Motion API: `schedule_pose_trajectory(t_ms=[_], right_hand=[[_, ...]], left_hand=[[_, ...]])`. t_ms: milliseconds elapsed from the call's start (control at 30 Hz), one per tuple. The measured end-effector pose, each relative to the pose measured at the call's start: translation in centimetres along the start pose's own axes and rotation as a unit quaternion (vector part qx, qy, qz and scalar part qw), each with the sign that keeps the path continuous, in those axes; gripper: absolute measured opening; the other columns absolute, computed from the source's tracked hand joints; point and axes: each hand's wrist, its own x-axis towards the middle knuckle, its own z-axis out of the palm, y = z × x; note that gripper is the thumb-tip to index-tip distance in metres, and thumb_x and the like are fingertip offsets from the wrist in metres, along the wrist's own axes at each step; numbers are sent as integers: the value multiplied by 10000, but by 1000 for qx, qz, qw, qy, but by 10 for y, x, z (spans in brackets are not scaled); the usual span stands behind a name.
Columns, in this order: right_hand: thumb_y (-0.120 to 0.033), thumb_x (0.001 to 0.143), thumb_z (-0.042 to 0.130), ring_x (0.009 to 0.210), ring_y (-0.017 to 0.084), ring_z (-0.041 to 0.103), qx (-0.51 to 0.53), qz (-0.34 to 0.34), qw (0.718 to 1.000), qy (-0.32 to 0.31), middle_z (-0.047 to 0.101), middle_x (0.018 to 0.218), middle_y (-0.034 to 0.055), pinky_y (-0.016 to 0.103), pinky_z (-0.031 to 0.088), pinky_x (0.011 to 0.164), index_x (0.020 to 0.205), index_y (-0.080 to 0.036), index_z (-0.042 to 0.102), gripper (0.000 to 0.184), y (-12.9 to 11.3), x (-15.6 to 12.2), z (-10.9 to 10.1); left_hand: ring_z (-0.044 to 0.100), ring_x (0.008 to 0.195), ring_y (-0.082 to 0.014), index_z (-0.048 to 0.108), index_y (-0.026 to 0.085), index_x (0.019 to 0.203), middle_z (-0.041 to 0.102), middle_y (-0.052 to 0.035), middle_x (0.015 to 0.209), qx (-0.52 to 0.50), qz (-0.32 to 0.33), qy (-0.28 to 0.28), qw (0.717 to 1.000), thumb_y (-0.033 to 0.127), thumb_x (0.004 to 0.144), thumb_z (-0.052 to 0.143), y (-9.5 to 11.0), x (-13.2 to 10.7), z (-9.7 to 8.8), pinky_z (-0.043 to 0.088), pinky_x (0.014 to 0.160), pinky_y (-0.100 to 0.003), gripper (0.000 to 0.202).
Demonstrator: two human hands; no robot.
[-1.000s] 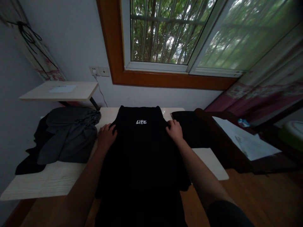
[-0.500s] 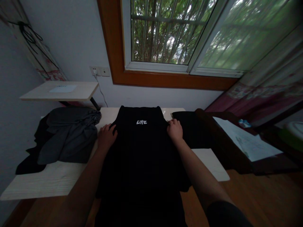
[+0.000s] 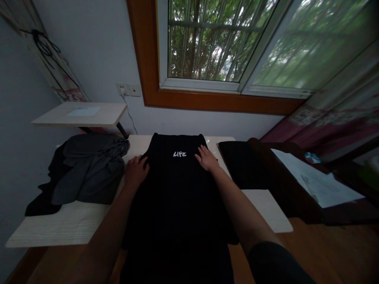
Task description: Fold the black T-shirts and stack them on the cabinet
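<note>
A black garment (image 3: 180,189) with a white printed mark near its far end lies spread on the table in front of me; its exact kind is hard to tell in the dark. My left hand (image 3: 136,171) rests at the garment's left edge, fingers bent a little and apart. On the right, my right hand (image 3: 207,158) lies flat on the cloth beside the white mark, fingers spread. The near part of the garment hangs toward my body and merges with my dark clothing.
Dark grey and black clothes (image 3: 91,169) are heaped on the left of the pale table (image 3: 59,228), below a small raised shelf (image 3: 79,114). A folded black cloth (image 3: 242,165) lies to the right. Beyond it, a paper sheet (image 3: 316,181) rests on dark furniture.
My right hand has moved inward from the garment's right edge onto its surface, and its fingers have spread flat. The left hand stays at the left edge. The view has shifted slightly.
</note>
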Motion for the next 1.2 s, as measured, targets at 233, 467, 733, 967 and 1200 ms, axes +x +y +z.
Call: schedule_pose_trajectory(t_ms=[233,467,733,967,1200], right_hand=[[-582,1041,273,1568,235,175,-10,6,1000,-18,209,1684,154,454,153,1263,1597,-122,305,722,8,-18,-2],[-565,1043,278,1567,242,180,-24,-10,1000,-7,238,1670,178,463,135,1264,1580,-93,334,717,8,-39,-6],[-509,1051,295,1559,240,213,-20,2,1000,8,275,1667,132,504,155,1259,1579,-153,354,639,9,-69,-11],[-490,1048,338,1563,273,190,-32,28,998,36,286,1669,102,501,212,1249,1566,-187,400,603,14,-99,-10],[-505,1043,366,1539,317,253,-39,89,993,65,247,1684,101,484,278,1223,1542,-246,457,570,16,-105,-12]], left_hand=[[463,1370,-331,635,248,1361,558,-122,1459,2,-5,4,1000,368,975,478,2,-2,-1,355,1154,-514,434],[468,1374,-326,632,233,1369,546,-134,1473,-6,-2,-7,1000,366,973,475,1,-2,-2,340,1171,-516,446],[431,1416,-329,636,276,1368,491,-100,1542,-6,9,-11,1000,333,958,482,4,-5,-5,317,1185,-542,441],[379,1453,-371,623,261,1395,430,-132,1587,-11,-5,-12,1000,360,965,482,5,-7,-5,294,1186,-578,463],[300,1506,-384,584,287,1438,440,-131,1588,-9,-22,-13,1000,462,993,443,2,-8,1,286,1178,-589,498]])
